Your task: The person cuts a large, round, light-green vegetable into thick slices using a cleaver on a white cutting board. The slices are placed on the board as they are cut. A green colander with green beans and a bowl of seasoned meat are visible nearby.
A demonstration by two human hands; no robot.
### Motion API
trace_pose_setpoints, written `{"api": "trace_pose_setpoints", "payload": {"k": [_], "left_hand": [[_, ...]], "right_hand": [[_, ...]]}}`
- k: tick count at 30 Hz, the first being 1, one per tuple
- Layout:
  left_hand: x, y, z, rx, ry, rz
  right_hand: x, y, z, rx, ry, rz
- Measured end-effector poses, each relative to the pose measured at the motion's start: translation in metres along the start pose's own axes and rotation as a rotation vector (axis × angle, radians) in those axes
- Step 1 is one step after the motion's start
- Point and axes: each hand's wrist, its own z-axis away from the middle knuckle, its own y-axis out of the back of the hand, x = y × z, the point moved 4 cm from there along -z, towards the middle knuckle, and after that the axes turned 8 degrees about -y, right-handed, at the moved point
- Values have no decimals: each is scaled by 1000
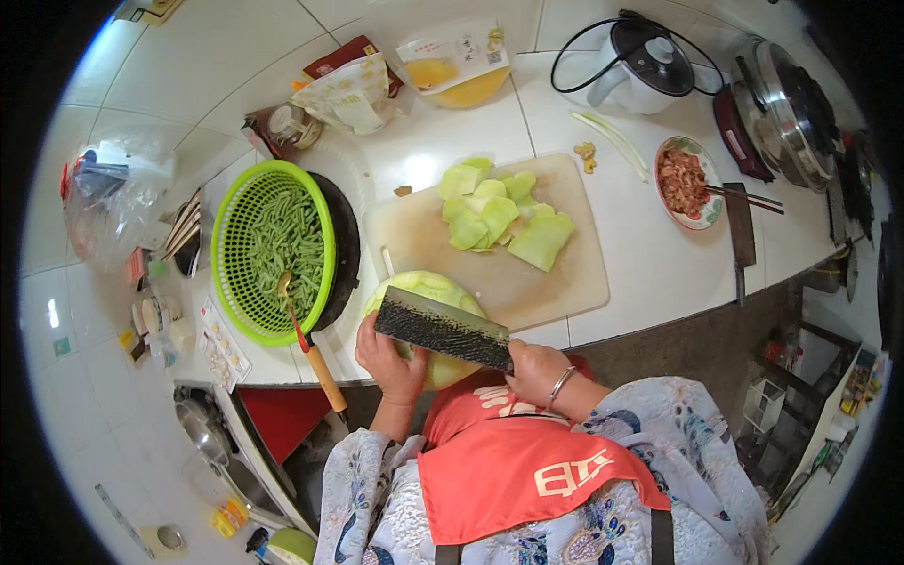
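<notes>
My right hand (546, 375), with a bracelet on its wrist, is closed on the handle of a cleaver (443, 330). Its broad, dark-patterned blade lies across a large round pale-green vegetable (428, 282), hiding much of it. On the near left side, my left hand (390, 363) grips the vegetable, its fingers close to the blade's left end. The vegetable is at the counter's front edge, against the cutting board (556, 297). Several flat pale-green pieces (490, 212) are piled on the board.
A green colander (221, 254) of cut green beans (282, 240) stands left, beside a wooden-handled utensil (325, 377). Right of the board are ginger (586, 155), scallion stalks (612, 141), a bowl of meat (685, 184) with chopsticks, another knife (741, 226) and a kettle (650, 71).
</notes>
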Motion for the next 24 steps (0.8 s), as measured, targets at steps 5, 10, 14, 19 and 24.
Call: {"api": "trace_pose_setpoints", "payload": {"k": [5, 10, 14, 19, 24], "left_hand": [[7, 2, -3, -16, 38, 20], [2, 3, 1, -9, 14, 4], [1, -1, 1, 14, 7, -7], [3, 0, 0, 6, -2, -5], [3, 0, 0, -23, 25, 8]], "right_hand": [[-25, -8, -18, 71, -65, 13], [8, -9, 14, 16, -167, 3], [-6, -9, -18, 64, -129, -63], [-14, 4, -21, 44, -94, -140], [28, 9, 7, -56, -85, -194]]}}
